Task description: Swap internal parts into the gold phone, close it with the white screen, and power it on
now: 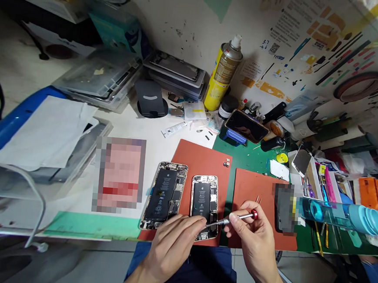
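My right hand (256,238) is closed round a slim screwdriver (243,216) with a red end cap, its shaft slanting down to the left. The shaft's tip meets the fingertips of my left hand (176,241), which are pressed together over the lower part of the smaller opened phone (201,195). What those fingertips pinch, if anything, is hidden. A larger opened phone (164,192), black battery showing, lies just left, partly behind my left hand. Both phones rest on a reddish-brown mat (188,152).
A second brown mat (246,185) lies to the right, with a dark, partly blurred phone (285,210) on it. Behind stand a yellow spray can (223,72) and a propped phone (247,125). A blue bottle (343,216) lies over tools at right. Plastic cases (99,77) are stacked left.
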A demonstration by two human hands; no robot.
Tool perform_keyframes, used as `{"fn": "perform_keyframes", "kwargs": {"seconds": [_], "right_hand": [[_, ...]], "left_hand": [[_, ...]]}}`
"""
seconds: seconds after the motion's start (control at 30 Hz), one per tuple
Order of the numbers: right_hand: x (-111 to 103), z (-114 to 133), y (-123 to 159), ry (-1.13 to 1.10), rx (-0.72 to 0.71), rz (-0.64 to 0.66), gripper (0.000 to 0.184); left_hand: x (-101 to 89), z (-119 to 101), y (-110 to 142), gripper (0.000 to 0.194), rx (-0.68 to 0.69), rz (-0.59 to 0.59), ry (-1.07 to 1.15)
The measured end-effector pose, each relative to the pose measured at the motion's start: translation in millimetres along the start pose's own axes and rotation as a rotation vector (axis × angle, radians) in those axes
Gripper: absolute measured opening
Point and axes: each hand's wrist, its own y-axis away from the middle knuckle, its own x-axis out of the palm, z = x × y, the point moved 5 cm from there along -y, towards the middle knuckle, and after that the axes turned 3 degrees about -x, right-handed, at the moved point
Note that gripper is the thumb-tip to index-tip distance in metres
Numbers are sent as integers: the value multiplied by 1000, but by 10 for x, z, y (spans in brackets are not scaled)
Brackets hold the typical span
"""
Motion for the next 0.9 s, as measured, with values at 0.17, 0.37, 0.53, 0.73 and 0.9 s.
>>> {"fn": "perform_keyframes", "kwargs": {"seconds": [0.17, 0.37, 0.53, 0.73, 0.9], "right_hand": [[-30, 127, 64, 100, -116, -48, 30], [11, 293, 249, 282, -349, -60, 24], [31, 296, 303, 362, -453, -39, 26], [55, 280, 292, 401, -477, -12, 28], [55, 286, 293, 440, -495, -9, 30]], "left_hand": [[13, 11, -16, 28, -30, -9, 8], [13, 16, -55, 20, -59, 0, 2], [15, 15, -61, 19, -54, 2, 5], [6, -4, -74, 17, -41, -3, -23], [8, 2, -90, 19, -54, -6, -8]]}}
